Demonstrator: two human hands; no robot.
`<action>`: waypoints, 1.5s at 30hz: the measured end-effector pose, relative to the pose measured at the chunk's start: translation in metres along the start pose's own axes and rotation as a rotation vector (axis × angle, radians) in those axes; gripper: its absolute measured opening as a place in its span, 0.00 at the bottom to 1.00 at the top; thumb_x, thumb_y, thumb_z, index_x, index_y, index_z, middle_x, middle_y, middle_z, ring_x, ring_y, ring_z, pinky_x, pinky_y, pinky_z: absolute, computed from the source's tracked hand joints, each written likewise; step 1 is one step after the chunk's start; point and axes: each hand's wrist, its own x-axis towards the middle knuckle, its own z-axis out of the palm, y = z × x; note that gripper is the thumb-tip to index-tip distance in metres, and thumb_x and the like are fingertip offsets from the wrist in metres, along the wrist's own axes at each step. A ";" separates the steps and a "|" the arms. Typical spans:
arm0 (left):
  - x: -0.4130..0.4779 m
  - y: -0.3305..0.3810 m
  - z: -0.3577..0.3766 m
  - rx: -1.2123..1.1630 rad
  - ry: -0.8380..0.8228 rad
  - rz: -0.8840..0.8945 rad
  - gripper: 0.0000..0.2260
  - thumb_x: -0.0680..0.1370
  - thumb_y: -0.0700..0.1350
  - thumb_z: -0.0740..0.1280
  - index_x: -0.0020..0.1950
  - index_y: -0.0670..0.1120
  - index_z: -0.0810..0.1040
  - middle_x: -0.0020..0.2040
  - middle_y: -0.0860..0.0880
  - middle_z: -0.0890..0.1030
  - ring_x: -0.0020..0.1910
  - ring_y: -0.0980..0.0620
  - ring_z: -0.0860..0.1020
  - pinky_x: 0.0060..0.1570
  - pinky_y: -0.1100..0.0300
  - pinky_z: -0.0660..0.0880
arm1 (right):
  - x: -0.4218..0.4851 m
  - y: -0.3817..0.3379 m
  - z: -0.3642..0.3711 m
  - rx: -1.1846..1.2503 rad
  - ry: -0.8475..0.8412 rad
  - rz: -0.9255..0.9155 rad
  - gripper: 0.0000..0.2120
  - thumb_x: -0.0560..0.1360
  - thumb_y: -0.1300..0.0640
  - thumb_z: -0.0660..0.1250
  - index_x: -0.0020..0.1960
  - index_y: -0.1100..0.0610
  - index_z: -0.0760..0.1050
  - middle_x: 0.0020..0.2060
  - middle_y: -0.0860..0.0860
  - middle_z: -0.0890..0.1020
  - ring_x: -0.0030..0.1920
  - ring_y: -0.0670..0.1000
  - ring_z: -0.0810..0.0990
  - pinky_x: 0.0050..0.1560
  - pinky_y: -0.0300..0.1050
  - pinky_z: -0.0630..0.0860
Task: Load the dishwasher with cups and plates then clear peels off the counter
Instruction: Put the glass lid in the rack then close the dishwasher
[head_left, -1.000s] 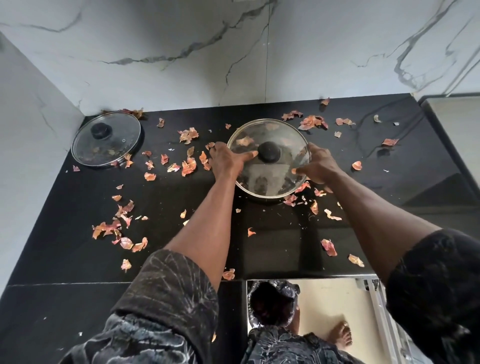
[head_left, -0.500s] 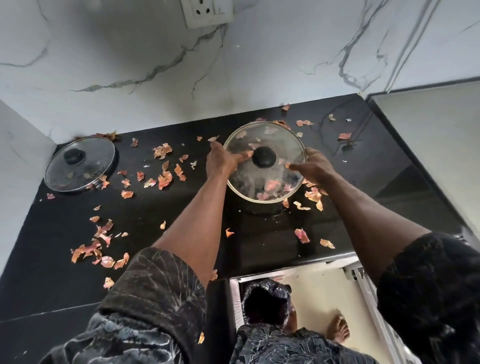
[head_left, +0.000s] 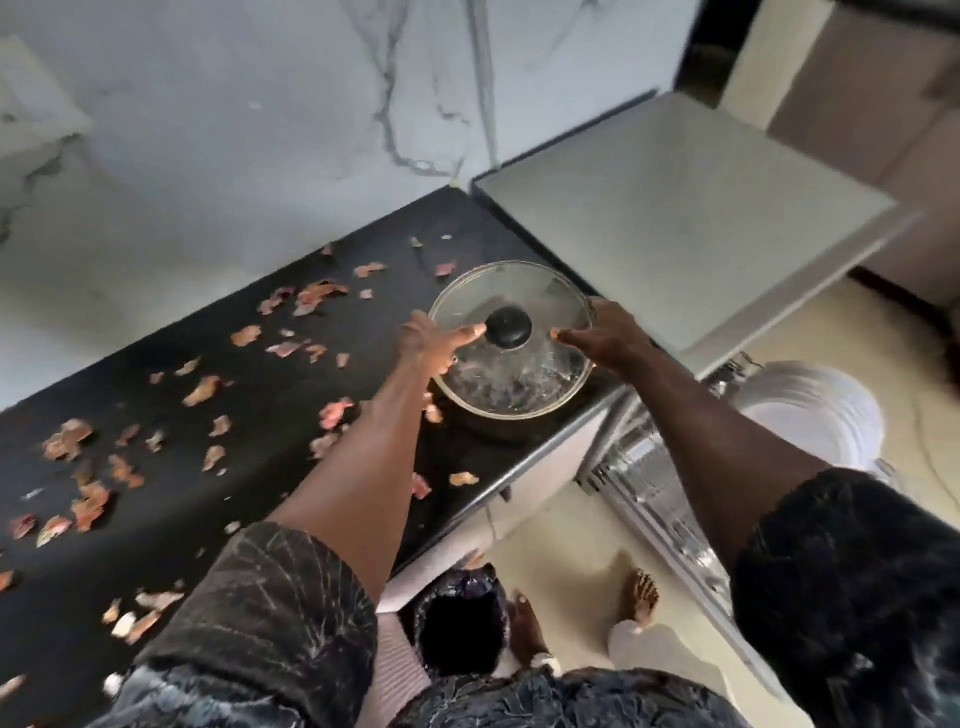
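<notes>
Peels (head_left: 202, 389) litter the counter (head_left: 249, 499) while left hand (head_left: 431, 340) and right hand (head_left: 608, 338) grip the glass lid (head_left: 519, 288).

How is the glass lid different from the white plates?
The glass lid is see-through with a black knob; the plates are solid white with no knob. The lid is one piece, gripped at its rim by the left hand and right hand; the plates are several, lined up in the rack, with no hand on them. The lid is over the black counter; the plates sit lower, right of it. Both are round.
</notes>
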 end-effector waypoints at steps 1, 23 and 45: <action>-0.001 0.014 0.018 0.018 -0.031 0.020 0.39 0.62 0.70 0.76 0.58 0.41 0.76 0.51 0.42 0.83 0.37 0.50 0.84 0.39 0.57 0.81 | -0.002 0.018 -0.014 -0.023 0.029 0.017 0.24 0.71 0.43 0.77 0.60 0.56 0.81 0.53 0.55 0.85 0.54 0.56 0.83 0.51 0.43 0.74; -0.119 0.234 0.353 0.363 -0.391 0.658 0.40 0.70 0.62 0.75 0.73 0.40 0.66 0.68 0.39 0.75 0.66 0.40 0.75 0.59 0.51 0.73 | -0.135 0.329 -0.204 0.255 0.515 0.639 0.37 0.69 0.38 0.77 0.70 0.57 0.72 0.62 0.59 0.80 0.63 0.61 0.78 0.61 0.53 0.76; -0.017 0.172 0.672 0.504 -0.554 0.515 0.29 0.71 0.51 0.77 0.67 0.45 0.70 0.55 0.53 0.81 0.49 0.55 0.79 0.36 0.69 0.68 | -0.039 0.630 -0.099 0.454 0.653 0.884 0.18 0.64 0.44 0.79 0.40 0.48 0.70 0.37 0.46 0.79 0.41 0.52 0.79 0.46 0.55 0.79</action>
